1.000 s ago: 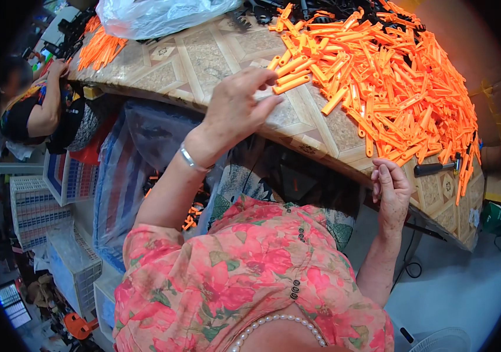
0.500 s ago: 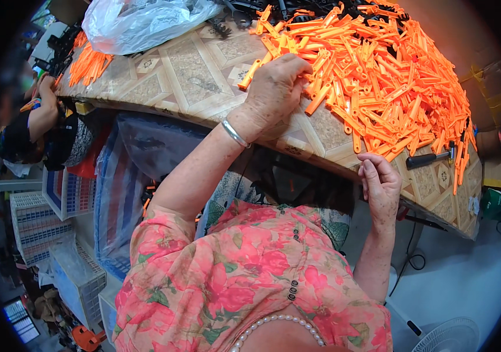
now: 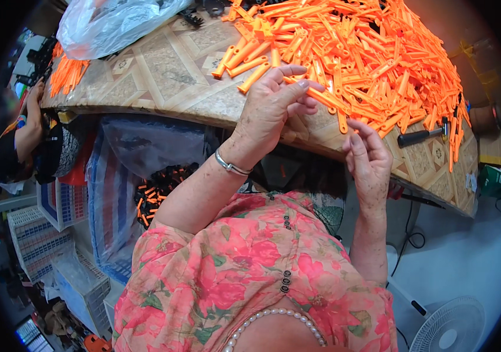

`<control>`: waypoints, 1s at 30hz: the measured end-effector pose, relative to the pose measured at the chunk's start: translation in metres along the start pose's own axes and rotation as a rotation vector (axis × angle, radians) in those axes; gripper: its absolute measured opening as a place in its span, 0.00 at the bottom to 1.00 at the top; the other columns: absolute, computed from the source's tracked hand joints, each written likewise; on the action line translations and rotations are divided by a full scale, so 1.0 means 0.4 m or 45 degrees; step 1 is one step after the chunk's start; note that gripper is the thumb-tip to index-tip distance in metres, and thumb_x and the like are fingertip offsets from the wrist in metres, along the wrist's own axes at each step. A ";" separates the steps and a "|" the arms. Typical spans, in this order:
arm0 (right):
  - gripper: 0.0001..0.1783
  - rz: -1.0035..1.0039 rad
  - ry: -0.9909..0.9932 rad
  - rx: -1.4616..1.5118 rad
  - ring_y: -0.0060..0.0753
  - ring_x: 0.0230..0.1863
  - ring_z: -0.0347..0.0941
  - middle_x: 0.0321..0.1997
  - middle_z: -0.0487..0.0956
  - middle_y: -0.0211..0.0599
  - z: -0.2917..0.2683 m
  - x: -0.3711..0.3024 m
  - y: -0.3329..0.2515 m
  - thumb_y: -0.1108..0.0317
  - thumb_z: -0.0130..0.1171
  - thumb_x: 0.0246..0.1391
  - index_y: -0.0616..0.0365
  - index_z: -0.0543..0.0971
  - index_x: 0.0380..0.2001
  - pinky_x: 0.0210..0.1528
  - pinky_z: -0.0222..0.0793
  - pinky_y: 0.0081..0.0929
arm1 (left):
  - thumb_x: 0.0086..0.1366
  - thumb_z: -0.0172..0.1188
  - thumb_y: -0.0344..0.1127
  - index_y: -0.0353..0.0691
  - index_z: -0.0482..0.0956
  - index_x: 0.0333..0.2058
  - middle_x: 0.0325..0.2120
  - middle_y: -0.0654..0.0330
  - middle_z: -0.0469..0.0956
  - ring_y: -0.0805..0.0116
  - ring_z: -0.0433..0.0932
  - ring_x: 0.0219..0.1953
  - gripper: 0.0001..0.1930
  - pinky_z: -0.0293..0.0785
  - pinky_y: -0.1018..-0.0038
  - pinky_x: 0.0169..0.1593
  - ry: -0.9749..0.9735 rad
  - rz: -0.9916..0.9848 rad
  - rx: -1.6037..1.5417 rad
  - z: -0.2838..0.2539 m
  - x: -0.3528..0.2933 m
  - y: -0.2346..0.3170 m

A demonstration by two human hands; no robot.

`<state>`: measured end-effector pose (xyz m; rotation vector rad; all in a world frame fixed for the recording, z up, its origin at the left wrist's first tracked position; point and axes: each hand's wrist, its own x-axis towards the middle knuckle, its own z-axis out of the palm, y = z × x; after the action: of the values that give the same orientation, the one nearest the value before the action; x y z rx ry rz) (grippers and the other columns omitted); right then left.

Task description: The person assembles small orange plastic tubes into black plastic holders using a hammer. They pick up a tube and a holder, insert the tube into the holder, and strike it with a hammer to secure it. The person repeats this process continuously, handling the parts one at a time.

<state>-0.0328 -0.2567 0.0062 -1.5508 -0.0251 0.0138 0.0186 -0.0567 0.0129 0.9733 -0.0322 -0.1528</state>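
My left hand (image 3: 269, 111), with a silver bracelet at the wrist, pinches an orange plastic handle-like piece (image 3: 322, 97) between thumb and fingers. The piece is long and narrow and slants toward my right hand. Close to its far end, my right hand (image 3: 370, 157) has its thumb and fingers brought together at the table edge. Whatever those fingertips hold, if anything, is too small to make out. Beyond both hands spreads a large heap of similar orange pieces (image 3: 373, 64). A few loose orange pieces (image 3: 254, 78) lie beside my left hand.
On the patterned table (image 3: 168, 64) rest a clear plastic bag (image 3: 121, 26) and a black-handled hammer (image 3: 419, 138). Below is a striped sack (image 3: 109, 193) with black and orange parts (image 3: 159, 190) inside. A person's arm (image 3: 30, 120) works at the far left; a fan (image 3: 447, 328) stands lower right.
My left hand has drawn back from the heap with an orange piece, bringing it toward my right hand. The right hand has shifted slightly; the view has turned a little.
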 end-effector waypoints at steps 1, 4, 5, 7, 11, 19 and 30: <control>0.12 0.002 0.000 0.091 0.06 0.25 0.62 0.29 0.74 0.21 0.015 0.003 -0.011 0.70 0.56 0.62 0.62 0.78 0.47 0.25 0.56 0.09 | 0.66 0.58 0.35 0.32 0.67 0.53 0.40 0.53 0.79 0.76 0.78 0.33 0.20 0.79 0.78 0.41 -0.030 -0.019 0.024 0.006 -0.003 -0.005; 0.13 -0.027 -0.001 0.099 0.05 0.24 0.60 0.30 0.74 0.21 0.041 0.023 -0.015 0.72 0.56 0.62 0.61 0.76 0.49 0.24 0.53 0.07 | 0.67 0.57 0.35 0.31 0.65 0.56 0.40 0.53 0.79 0.76 0.78 0.35 0.23 0.79 0.79 0.42 -0.092 -0.047 0.057 0.009 -0.007 -0.016; 0.12 -0.033 -0.007 0.122 0.04 0.23 0.60 0.30 0.74 0.21 0.044 0.030 -0.015 0.72 0.56 0.61 0.61 0.77 0.48 0.23 0.53 0.07 | 0.67 0.57 0.35 0.31 0.64 0.56 0.40 0.53 0.79 0.76 0.79 0.35 0.23 0.79 0.79 0.42 -0.112 -0.051 0.065 0.010 -0.008 -0.018; 0.11 -0.018 -0.004 0.143 0.04 0.23 0.59 0.30 0.74 0.21 0.047 0.041 -0.005 0.73 0.56 0.61 0.60 0.78 0.46 0.23 0.53 0.07 | 0.68 0.56 0.34 0.31 0.64 0.57 0.41 0.53 0.79 0.76 0.79 0.36 0.23 0.79 0.79 0.43 -0.116 -0.011 0.147 0.012 -0.011 -0.019; 0.10 -0.044 0.003 0.212 0.05 0.23 0.60 0.29 0.74 0.21 0.057 0.063 0.002 0.73 0.56 0.61 0.61 0.78 0.45 0.23 0.54 0.08 | 0.68 0.54 0.31 0.31 0.62 0.58 0.43 0.53 0.78 0.74 0.79 0.39 0.22 0.78 0.78 0.46 -0.135 0.090 0.216 0.016 -0.009 -0.020; 0.10 -0.445 0.149 -0.679 0.12 0.22 0.64 0.28 0.76 0.27 0.050 0.164 -0.048 0.73 0.59 0.57 0.61 0.79 0.43 0.26 0.62 0.13 | 0.63 0.58 0.25 0.31 0.60 0.61 0.56 0.53 0.68 0.71 0.76 0.48 0.28 0.78 0.76 0.49 0.087 0.457 0.833 -0.013 0.020 0.015; 0.14 -0.998 -0.049 -1.498 0.38 0.41 0.75 0.46 0.76 0.32 0.154 0.313 -0.072 0.69 0.58 0.52 0.50 0.79 0.43 0.37 0.75 0.34 | 0.63 0.59 0.23 0.33 0.70 0.55 0.50 0.58 0.72 0.72 0.74 0.51 0.21 0.76 0.79 0.49 0.304 0.591 0.986 -0.116 0.023 0.066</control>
<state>0.0904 -0.1926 0.0372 -2.6015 -0.7878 -0.7009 0.0351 -0.0056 0.0081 1.7194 -0.1012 0.4378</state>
